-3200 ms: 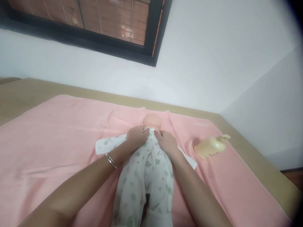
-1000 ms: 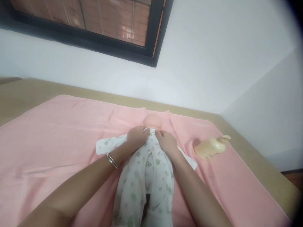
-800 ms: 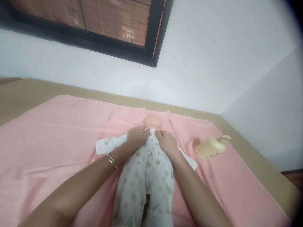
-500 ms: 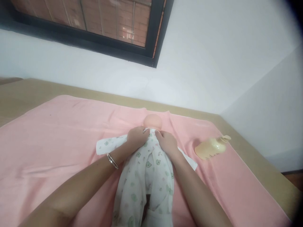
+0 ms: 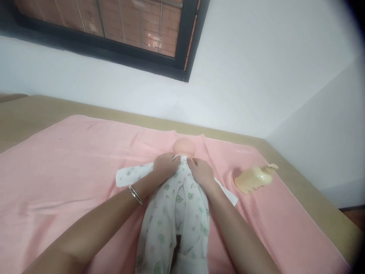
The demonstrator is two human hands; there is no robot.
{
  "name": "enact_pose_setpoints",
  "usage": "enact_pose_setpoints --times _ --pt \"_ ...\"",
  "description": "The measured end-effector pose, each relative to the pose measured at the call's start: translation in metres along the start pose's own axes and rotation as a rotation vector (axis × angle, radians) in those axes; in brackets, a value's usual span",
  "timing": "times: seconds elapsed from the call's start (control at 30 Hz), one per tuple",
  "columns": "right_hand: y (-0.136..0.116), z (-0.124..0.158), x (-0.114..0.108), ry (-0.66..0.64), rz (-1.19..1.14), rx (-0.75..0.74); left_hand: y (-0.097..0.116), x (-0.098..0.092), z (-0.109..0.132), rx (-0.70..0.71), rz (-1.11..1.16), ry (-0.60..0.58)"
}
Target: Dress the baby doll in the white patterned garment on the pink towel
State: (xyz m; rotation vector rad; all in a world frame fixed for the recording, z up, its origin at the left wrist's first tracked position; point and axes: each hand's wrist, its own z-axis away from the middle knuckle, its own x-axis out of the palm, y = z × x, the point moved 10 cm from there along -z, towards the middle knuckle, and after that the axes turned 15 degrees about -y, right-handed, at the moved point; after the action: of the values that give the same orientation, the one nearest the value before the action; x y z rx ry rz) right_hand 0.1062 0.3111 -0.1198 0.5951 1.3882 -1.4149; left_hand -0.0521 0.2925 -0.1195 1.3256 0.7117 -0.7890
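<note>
A doll in a printed outfit lies on a pink cloth, its head at twelve o'clock. The left hand and right hand pinch the outfit just below the head, thumbs on top; the other fingers are mostly hidden, so their hold is hard to judge. A bottle rests at three o'clock from the right hand.
</note>
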Motion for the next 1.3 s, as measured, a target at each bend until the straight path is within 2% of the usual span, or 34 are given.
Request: enact_pose_setpoints --times 1.13,1.23,1.3 --pt "0.0 -0.001 -0.001 -0.011 0.011 0.007 0.001 -0.001 0.002 -0.011 0.009 -0.008" --pt "-0.008 0.006 -0.004 -0.023 0.056 -0.001 0.002 -0.002 0.002 0.0 0.0 0.004" --pt "-0.022 0.018 -0.008 -0.005 0.152 -0.031 0.003 -0.003 0.002 -0.001 -0.019 0.015"
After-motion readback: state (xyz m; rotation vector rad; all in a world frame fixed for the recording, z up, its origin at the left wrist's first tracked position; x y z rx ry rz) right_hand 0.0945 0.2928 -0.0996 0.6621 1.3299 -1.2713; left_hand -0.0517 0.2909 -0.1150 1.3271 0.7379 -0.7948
